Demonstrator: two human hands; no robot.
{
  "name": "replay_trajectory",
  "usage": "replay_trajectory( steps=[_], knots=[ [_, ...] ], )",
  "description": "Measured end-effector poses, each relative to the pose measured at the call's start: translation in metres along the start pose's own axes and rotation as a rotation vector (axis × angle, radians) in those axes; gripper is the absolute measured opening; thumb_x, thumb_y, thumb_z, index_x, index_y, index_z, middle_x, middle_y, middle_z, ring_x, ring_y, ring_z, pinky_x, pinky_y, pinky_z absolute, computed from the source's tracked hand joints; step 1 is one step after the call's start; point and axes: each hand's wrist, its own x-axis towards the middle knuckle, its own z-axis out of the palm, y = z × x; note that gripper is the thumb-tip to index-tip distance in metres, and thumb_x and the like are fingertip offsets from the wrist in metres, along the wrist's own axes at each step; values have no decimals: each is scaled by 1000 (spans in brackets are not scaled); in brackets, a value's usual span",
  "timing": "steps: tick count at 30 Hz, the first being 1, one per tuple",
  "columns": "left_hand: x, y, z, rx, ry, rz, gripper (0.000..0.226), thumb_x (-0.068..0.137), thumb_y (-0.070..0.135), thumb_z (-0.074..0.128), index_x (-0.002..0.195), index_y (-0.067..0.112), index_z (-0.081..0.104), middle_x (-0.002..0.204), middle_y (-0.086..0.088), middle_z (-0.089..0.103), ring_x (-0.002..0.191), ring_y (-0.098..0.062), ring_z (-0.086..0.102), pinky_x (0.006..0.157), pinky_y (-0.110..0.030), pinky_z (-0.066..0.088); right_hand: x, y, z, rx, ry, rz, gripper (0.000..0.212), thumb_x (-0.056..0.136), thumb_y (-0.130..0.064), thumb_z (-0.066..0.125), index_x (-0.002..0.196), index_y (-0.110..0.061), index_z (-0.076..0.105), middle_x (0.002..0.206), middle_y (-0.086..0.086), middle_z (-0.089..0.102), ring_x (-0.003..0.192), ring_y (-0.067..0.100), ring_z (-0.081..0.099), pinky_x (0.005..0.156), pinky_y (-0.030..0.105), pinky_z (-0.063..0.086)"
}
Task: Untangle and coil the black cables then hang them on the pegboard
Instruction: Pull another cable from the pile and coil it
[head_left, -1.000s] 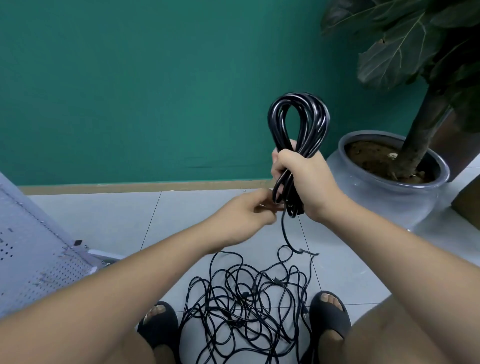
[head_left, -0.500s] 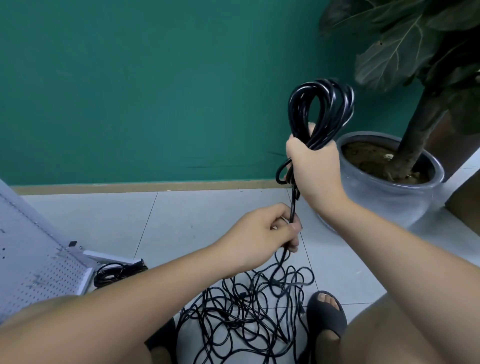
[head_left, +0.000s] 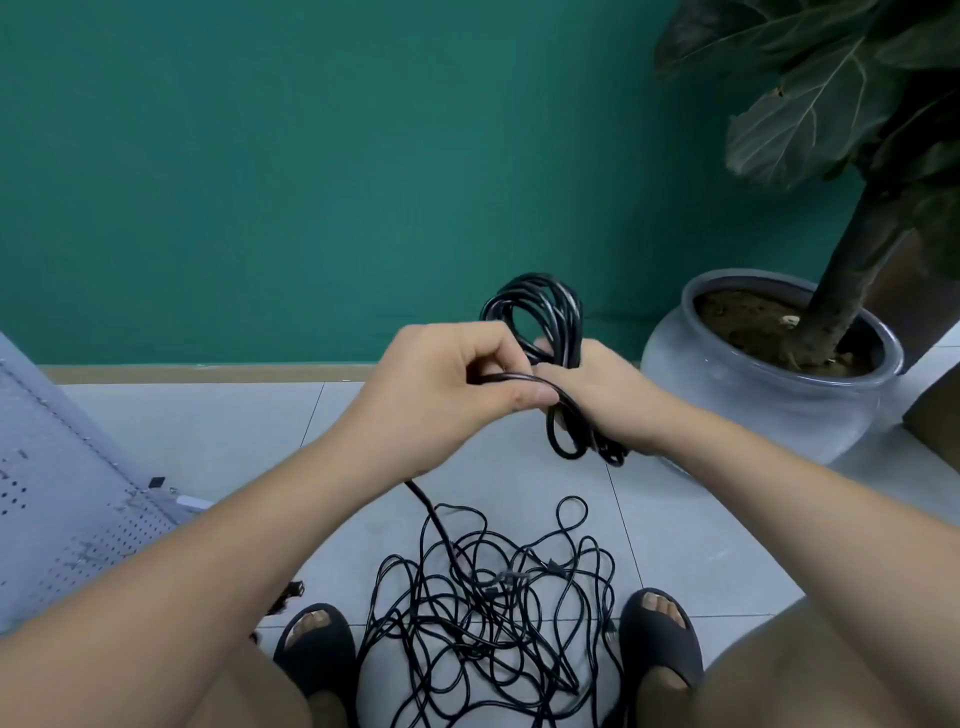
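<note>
My right hand (head_left: 602, 395) grips a coiled bundle of black cable (head_left: 545, 312), whose loops stick out above and below the fist. My left hand (head_left: 447, 379) pinches a strand of that same cable (head_left: 511, 379) right beside the coil and lays it across the bundle. From under my left wrist the strand drops to a tangled heap of black cables (head_left: 493, 597) on the floor between my feet. The grey pegboard (head_left: 57, 499) leans at the left edge.
A large grey plant pot (head_left: 769, 395) with a dark-leaved plant stands close to the right of my hands. A green wall rises behind. My feet in black sandals (head_left: 660, 644) flank the heap on the tiled floor. A small black object (head_left: 156, 482) lies by the pegboard.
My right hand has lowered the coil and moved left. My left hand has risen from near the heap up to the coil, bringing the strand with it.
</note>
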Motion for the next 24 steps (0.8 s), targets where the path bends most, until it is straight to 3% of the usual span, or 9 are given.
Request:
replay_trajectory(
  steps=[4,7,11,14,18,20,21,23,24],
  knots=[
    [6,1,-22,176,71,142,16,84,25,91,84,20,76,70,13,69,63,-4,58,61,-15,39,-7,-2,17,29,-107,14,29,102,-34,69,82,-14,62,65,-5,54,58,13,46,55,30,39],
    [14,-11,-34,303,118,200,16,85,31,90,92,23,77,87,11,69,75,-14,60,67,-19,45,-7,-5,23,-12,-149,17,32,102,-29,69,91,-2,56,72,0,50,63,15,46,62,34,39],
    [19,-22,-41,338,119,214,15,89,39,85,98,29,78,112,14,65,80,-17,56,79,-30,50,-12,-12,22,-37,-204,8,30,103,-36,70,96,-8,64,74,-3,53,66,13,49,66,33,41],
    [21,-23,-40,341,119,142,36,91,47,81,124,39,71,124,18,56,95,-10,59,92,-24,48,-19,-16,26,-30,-254,-27,35,105,-35,70,90,-7,56,74,-5,49,68,12,46,65,33,39],
    [18,-24,-31,32,-31,-168,37,96,53,71,131,44,65,122,14,74,114,-7,69,108,-36,51,-22,-15,26,-56,-214,-105,29,104,-39,71,104,-11,64,91,-14,65,84,8,61,82,33,49],
    [18,-23,-27,-236,-27,-256,40,92,47,75,128,30,70,114,-1,81,106,-19,76,103,-38,56,-24,-18,25,-52,-193,-137,27,104,-38,71,128,-23,70,122,-17,75,116,4,68,105,31,50],
    [17,-23,-25,-371,-14,-288,44,89,43,77,128,22,71,113,-6,81,100,-23,77,99,-37,58,-24,-20,24,-47,-190,-140,25,105,-35,71,129,-29,71,123,-20,75,118,1,67,105,28,50],
    [18,-20,-19,-589,10,-334,50,85,36,80,128,12,71,109,-10,79,89,-25,74,88,-35,61,-27,-22,23,-25,-200,-128,5,106,-34,71,103,-38,71,92,-25,72,87,-3,66,84,22,50],
    [19,-19,-17,-650,26,-350,52,84,34,81,129,10,70,106,-9,77,83,-23,72,82,-32,61,-27,-23,23,-10,-199,-123,18,106,-35,69,89,-32,66,77,-21,65,71,1,58,73,22,46]
  ],
)
